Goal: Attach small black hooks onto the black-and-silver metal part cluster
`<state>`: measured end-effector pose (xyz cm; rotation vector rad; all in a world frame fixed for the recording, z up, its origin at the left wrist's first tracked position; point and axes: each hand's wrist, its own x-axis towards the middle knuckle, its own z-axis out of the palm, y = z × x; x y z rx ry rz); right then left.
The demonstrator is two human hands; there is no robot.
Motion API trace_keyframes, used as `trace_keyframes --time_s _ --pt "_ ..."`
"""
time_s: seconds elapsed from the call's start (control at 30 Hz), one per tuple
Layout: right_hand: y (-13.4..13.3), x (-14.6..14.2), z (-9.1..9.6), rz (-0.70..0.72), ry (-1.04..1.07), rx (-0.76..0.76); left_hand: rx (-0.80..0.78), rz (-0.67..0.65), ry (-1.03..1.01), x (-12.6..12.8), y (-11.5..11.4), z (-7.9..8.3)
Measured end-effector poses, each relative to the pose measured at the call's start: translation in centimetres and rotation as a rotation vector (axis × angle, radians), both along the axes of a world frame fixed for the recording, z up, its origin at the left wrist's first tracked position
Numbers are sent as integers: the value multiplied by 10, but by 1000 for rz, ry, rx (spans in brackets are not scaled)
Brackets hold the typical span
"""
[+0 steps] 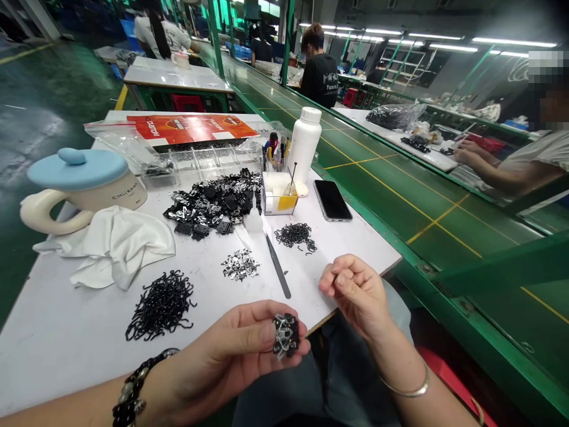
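Observation:
Between the thumb and fingers of my left hand [244,338] is a small black part with silver metal pieces [285,336], held over the front edge of the table. My right hand [358,290] is raised to the right of it, thumb and fingertips pinched together; whatever they may hold is too small to make out. Nearest that hand lies a small pile of black curved pieces [296,235]. Grey tweezers [278,267] rest beside small silver metal pieces [240,264]. A larger pile of black hooked pieces [160,305] is left of my left hand.
Black parts [213,204] are heaped mid-table, behind a small white dropper bottle [253,222]. A clear box [281,201], white bottle [305,142] and phone [332,200] stand right. A lidded mug [102,184] and white cloth [120,243] are left. Co-workers sit beyond the green conveyor [368,172].

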<state>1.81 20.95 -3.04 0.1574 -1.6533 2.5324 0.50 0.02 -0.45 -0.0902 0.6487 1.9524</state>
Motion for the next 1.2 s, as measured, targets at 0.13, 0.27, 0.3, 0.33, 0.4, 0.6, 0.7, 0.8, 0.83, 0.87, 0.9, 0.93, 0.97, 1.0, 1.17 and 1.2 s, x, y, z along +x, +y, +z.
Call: trace_keyframes --time_s 0.13,0.27,0.3,0.33,0.4,0.6,0.7,0.8,0.83,0.87,0.9,0.93,0.97,1.0,1.17,1.2 --pt "-4 10 8 -23 32 61 18 -4 14 0 -1 -1" --pt "-17 28 20 -47 89 112 32 -4 31 1 -1 -2" --pt "-21 32 23 -33 92 125 26 -1 34 1 -1 -2" --pt "-25 36 25 -11 86 138 18 3 35 1 -1 -2" --pt "-33 42 27 32 61 169 3 14 37 1 -1 -2" --pt "-43 44 29 -22 20 283 -16 32 59 1 -2 -3" --pt "-44 41 29 -30 0 295 -21 32 60 1 -3 -2" --pt "-44 40 27 -43 -19 275 -41 21 64 2 -2 -1" --pt "-45 40 26 -46 -24 270 -47 18 66 2 -2 -1" --pt "-45 40 25 -46 -28 266 -52 19 64 2 -1 -1" --pt "-45 40 25 -44 -32 264 -55 23 60 2 -1 -1" --pt "-45 40 24 -43 -39 261 -55 27 56 2 -1 -1" --pt "-45 40 24 -43 -46 256 -57 30 53 2 -1 -2" --pt "-46 40 23 -44 -51 250 -59 34 50 2 -1 -2" --pt "-46 40 22 -25 -59 267 -72 58 29 1 -2 -2" --pt "-45 39 22 -22 -60 284 -77 59 24 1 -2 -2"
